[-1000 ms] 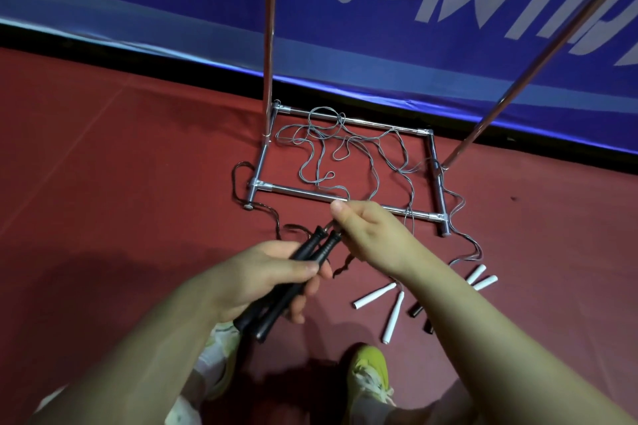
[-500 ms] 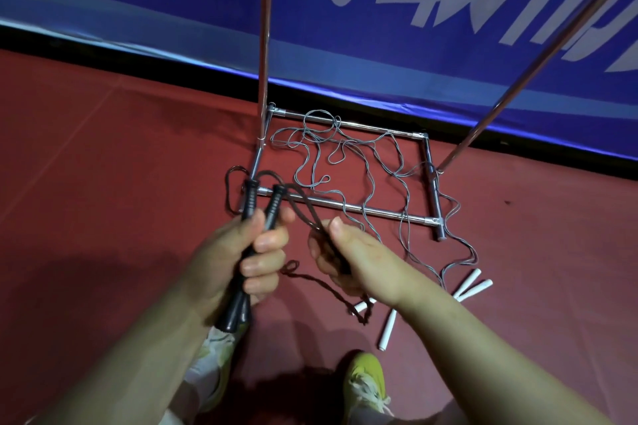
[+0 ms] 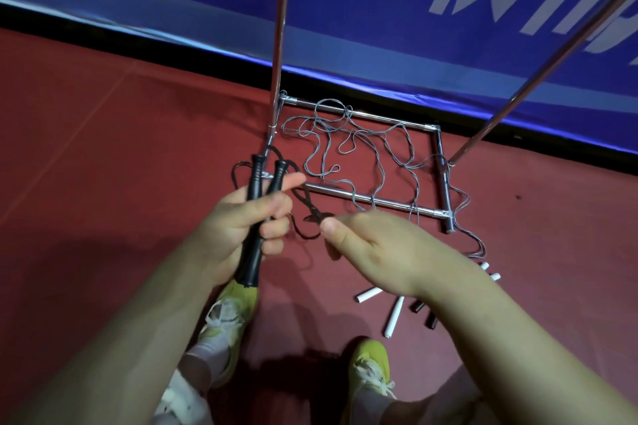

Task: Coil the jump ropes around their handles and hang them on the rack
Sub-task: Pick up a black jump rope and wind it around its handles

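Left hand (image 3: 238, 228) grips the two black handles (image 3: 257, 217) side by side, fingers curled round them, their rope ends pointing up toward 12 o'clock and their butts down over a yellow-green shoe (image 3: 229, 314). Right hand (image 3: 376, 248), at 3 o'clock of the left one, pinches the dark rope (image 3: 303, 203) between thumb and fingers, the other fingers curled under; the rope runs slack from the handle tops down to that pinch, with a loop hanging just below it. Behind both hands, toward 12 o'clock, the metal rack base (image 3: 366, 198) lies as a rectangle of silver tubes on the red floor (image 3: 103, 166), with two reddish uprights (image 3: 279, 31) rising out of the top of the view. A loose grey rope (image 3: 348, 148) sprawls in tangles across the base and trails over its right bar toward 4 o'clock, where it meets white handles (image 3: 369, 294) lying on the floor; two short dark handle ends (image 3: 418, 305) lie beside them, partly hidden by the right forearm. A second shoe (image 3: 371, 366) sits at 6 o'clock. A blue banner (image 3: 379, 28) with pale lettering fills the far edge beyond a black strip.
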`<state>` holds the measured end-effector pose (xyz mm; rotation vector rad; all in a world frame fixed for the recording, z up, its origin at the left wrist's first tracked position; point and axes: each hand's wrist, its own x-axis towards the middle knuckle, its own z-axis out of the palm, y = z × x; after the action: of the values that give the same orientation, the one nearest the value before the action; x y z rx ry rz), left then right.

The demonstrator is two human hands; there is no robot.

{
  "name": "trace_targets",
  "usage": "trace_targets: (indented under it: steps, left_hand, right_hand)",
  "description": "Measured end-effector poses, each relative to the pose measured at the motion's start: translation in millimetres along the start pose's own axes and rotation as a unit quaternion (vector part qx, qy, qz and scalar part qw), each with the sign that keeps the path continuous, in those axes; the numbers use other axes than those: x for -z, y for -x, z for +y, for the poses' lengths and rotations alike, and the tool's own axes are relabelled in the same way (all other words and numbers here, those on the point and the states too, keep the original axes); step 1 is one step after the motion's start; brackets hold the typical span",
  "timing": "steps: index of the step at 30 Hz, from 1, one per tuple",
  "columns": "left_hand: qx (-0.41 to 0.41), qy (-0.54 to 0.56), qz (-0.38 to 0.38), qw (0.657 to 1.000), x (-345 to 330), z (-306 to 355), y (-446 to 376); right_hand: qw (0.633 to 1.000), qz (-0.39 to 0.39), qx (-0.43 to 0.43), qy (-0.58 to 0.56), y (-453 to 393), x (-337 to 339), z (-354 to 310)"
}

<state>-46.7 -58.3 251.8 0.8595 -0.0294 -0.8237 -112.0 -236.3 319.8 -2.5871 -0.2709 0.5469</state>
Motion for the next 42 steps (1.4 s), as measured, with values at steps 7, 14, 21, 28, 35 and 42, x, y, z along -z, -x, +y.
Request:
trace_targets:
  steps: [7,14,21,28,35,42]
  left_hand:
    - [0.074,-0.319,0.004,0.945,-9,-14,6]
    - [0.202,-0.422,-0.164,0.869,-27,-35,8]
    - [0.167,-0.160,-0.260,0.937,-27,-27,11]
    - [0.099,-0.038,-0.200,0.974,-11,-19,7]
    - [0.093,-0.067,-0.095,0.989,-15,-16,6]
    - [0.067,-0.169,0.000,0.983,-28,-16,4]
  right_hand:
    - [0.995,-0.041,0.048,0.081,6,10,-6]
    - [0.994,-0.026,0.078,-0.078,-1,14,13]
    - [0.859,-0.027,0.012,-0.510,-19,-6,42]
    - [0.868,0.052,0.074,-0.488,-21,-14,44]
    - [0.937,0.214,0.004,-0.274,-20,-27,36]
    - [0.951,0.269,-0.107,-0.112,-26,-42,25]
